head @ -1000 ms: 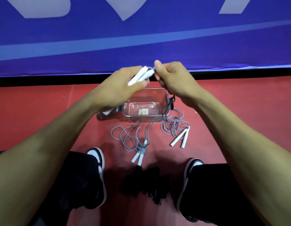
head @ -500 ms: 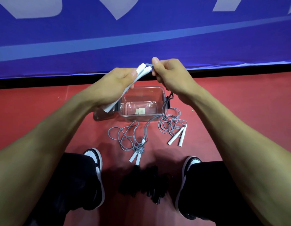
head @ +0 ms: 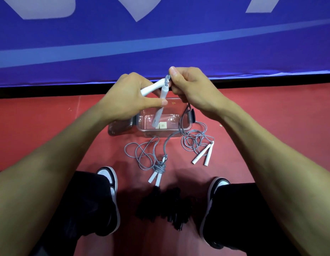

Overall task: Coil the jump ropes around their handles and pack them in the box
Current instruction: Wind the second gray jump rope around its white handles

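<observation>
My left hand (head: 127, 100) grips two white handles (head: 161, 97) of a jump rope above the clear plastic box (head: 151, 129); the handles have splayed apart, one pointing down into the box. My right hand (head: 191, 87) pinches the grey rope (head: 167, 79) at the handles' top ends, and the rope trails down from it to the floor. On the red floor lie a second grey rope with white handles (head: 156, 169), partly wound, and a third loose rope with white handles (head: 203, 154) to the right.
The box's lid (head: 119, 127) lies just left of the box. A pile of black rope (head: 166, 207) sits between my two shoes (head: 108, 183) (head: 214, 193). A blue padded barrier (head: 160, 43) rises right behind the box.
The two handles in my left hand have spread apart, one now hanging down over the box. My right hand stays at the handle tops, holding the rope.
</observation>
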The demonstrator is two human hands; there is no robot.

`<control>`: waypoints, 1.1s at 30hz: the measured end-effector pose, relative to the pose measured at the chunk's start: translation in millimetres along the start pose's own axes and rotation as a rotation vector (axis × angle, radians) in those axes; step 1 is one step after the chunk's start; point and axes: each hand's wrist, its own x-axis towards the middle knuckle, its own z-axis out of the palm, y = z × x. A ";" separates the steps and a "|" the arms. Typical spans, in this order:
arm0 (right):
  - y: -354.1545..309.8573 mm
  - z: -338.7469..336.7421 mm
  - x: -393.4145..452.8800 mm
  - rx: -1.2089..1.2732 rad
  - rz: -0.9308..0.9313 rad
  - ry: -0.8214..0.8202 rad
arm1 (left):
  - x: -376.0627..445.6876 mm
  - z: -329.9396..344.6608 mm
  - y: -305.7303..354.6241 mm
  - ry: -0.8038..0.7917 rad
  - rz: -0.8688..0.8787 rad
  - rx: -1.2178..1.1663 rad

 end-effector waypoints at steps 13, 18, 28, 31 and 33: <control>-0.6 0.2 1.2 -0.016 0.037 0.094 | 2.4 12.8 -9.8 0.067 0.164 0.063; -5.9 4.2 -1.3 -0.192 0.056 0.216 | 3.2 20.7 0.7 0.129 0.173 -0.008; -14.3 30.7 -7.8 -0.284 0.208 0.174 | 10.0 36.0 -13.9 0.244 0.016 0.559; -11.0 26.9 -4.7 -0.266 0.212 0.201 | 7.6 40.7 -18.0 0.166 0.073 0.563; -9.8 24.6 -2.2 -0.318 0.171 0.200 | 5.4 40.1 -14.7 0.150 0.099 0.375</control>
